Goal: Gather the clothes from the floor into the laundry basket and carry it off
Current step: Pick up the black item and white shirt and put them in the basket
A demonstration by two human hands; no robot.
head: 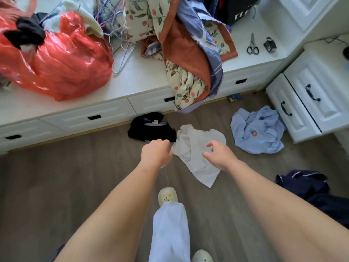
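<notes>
A white garment (196, 146) lies crumpled on the wooden floor in the middle. My left hand (156, 152) hovers at its left edge with fingers curled downward, holding nothing. Above its right part, my right hand (219, 154) spreads loosely bent fingers and also holds nothing. A black garment (149, 127) lies just beyond, against the drawer base. To the right a light blue shirt (258, 133) with a round logo is heaped on the floor. Dark navy clothes (309, 188) lie at the right edge. No laundry basket is in view.
A white platform with drawers (90, 118) runs along the back, carrying a red plastic bag (62, 63), wire hangers, a floral quilt (181, 53) hanging over the edge and scissors (252, 44). A white cabinet (309, 103) with open drawers stands at right. My slippered foot (167, 195) is below.
</notes>
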